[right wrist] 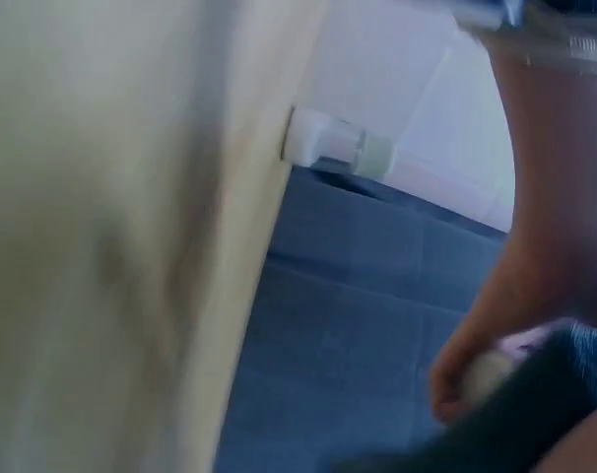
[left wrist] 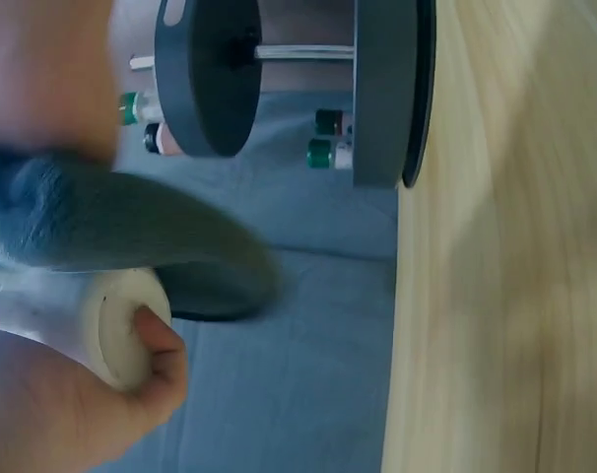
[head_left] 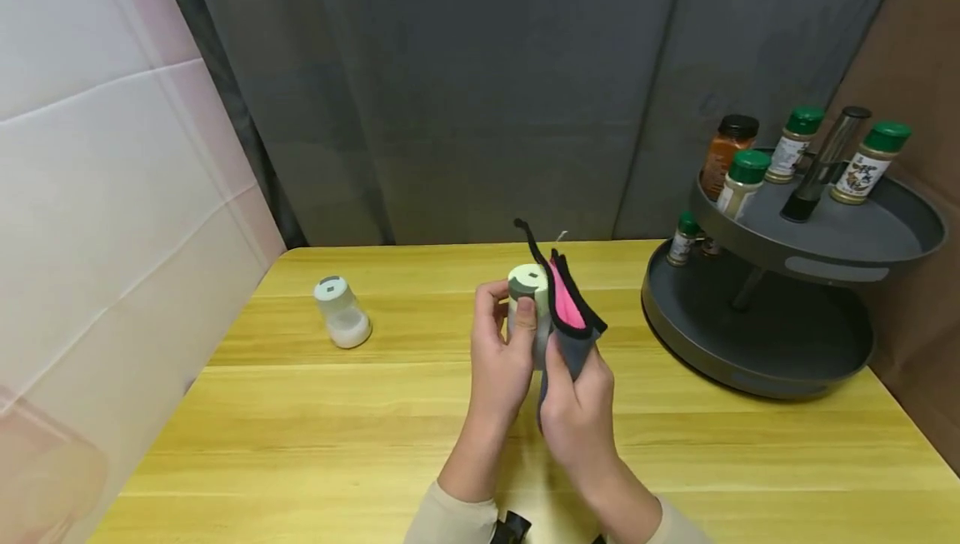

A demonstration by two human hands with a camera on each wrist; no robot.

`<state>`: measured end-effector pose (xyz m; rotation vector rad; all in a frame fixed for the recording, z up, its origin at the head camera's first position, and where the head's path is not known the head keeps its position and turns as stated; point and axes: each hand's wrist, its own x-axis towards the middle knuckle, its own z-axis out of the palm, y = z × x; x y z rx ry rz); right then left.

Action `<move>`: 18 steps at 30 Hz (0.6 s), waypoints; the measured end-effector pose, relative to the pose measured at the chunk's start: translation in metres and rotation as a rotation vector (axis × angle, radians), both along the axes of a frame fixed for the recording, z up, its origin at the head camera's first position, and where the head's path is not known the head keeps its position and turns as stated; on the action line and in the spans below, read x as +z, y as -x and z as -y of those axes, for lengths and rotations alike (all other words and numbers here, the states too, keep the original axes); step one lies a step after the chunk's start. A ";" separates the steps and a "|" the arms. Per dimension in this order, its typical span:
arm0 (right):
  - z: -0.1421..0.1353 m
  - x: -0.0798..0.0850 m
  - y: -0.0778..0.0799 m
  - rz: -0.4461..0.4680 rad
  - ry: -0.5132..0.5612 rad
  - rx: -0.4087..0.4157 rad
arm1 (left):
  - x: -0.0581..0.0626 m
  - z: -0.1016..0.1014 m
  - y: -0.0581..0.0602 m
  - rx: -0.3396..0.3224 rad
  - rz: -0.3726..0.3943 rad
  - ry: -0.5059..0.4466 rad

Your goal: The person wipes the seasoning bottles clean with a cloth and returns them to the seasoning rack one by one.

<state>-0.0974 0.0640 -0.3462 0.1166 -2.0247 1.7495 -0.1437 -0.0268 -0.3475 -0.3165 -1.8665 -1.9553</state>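
My left hand (head_left: 501, 365) grips a seasoning shaker with a pale green lid (head_left: 528, 274), held upright above the table. In the left wrist view its fingers wrap under the white base (left wrist: 121, 330) of the shaker. A grey cloth with black edging and a pink inner side (head_left: 567, 302) is folded in my right hand (head_left: 581, 411), the thumb pressing on its near face. The cloth lies right against the shaker's side, and a black strip sticks up from its top. A second shaker (head_left: 341, 311) with white contents stands to the left on the table.
A two-tier dark grey turntable rack (head_left: 757, 352) stands at the right. Its upper tier holds green-lidded spice jars (head_left: 866, 165) and a black-lidded orange jar (head_left: 727, 152); small jars (head_left: 682, 240) sit below. A grey curtain (head_left: 465, 94) hangs behind the wooden table (head_left: 300, 444).
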 end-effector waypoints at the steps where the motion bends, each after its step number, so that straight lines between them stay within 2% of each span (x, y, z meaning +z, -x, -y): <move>1: -0.003 0.001 0.001 0.072 0.029 0.030 | 0.001 0.001 0.000 0.006 0.002 -0.002; 3: -0.010 0.009 0.004 0.200 0.076 0.089 | 0.002 0.001 0.001 0.012 -0.003 0.002; 5: -0.016 0.019 0.005 0.252 0.098 0.115 | 0.002 0.000 0.000 0.001 -0.006 0.016; 6: -0.017 0.024 0.005 0.232 0.108 0.118 | 0.002 -0.001 0.000 -0.004 -0.010 0.026; 8: -0.015 0.026 0.004 0.118 0.075 0.090 | 0.001 -0.002 -0.002 -0.029 -0.013 0.030; 10: -0.009 0.019 0.001 -0.015 0.007 0.045 | 0.000 -0.003 -0.004 -0.035 -0.014 0.025; 12: -0.003 0.007 -0.001 -0.085 -0.039 0.021 | -0.002 -0.001 -0.005 -0.025 -0.013 0.001; 14: 0.002 -0.004 -0.004 -0.042 -0.046 0.028 | -0.003 0.003 -0.005 -0.008 -0.005 -0.017; 16: 0.003 -0.010 -0.005 0.087 0.011 0.071 | -0.003 0.006 -0.004 0.015 -0.003 -0.029; 18: 0.001 -0.008 -0.004 0.183 0.071 0.092 | -0.002 0.008 -0.003 0.021 -0.003 -0.032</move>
